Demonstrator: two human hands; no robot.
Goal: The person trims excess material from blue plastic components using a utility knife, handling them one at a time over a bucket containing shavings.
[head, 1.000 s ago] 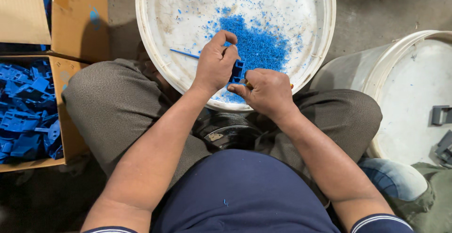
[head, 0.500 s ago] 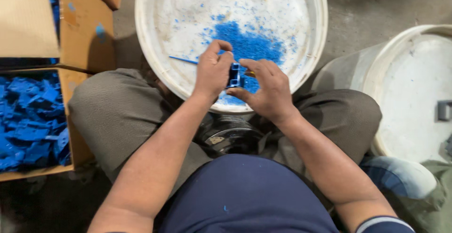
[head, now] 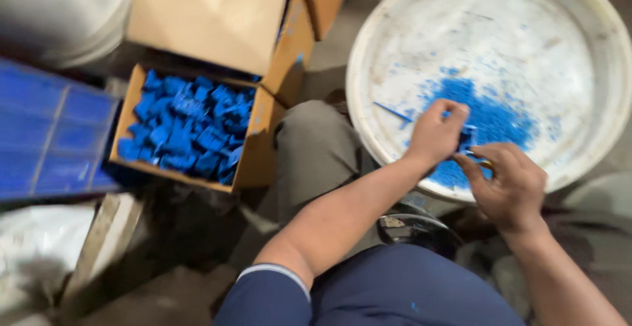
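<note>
Both hands meet over the near rim of the round white plastic tub. Left hand and right hand pinch one small blue plastic part between fingertips, held above the tub so the blue shavings collect inside it. Well left of the tub, an open cardboard box holds blue plastic pieces. Since a second ago the view has swung left; the grip looks unchanged.
</note>
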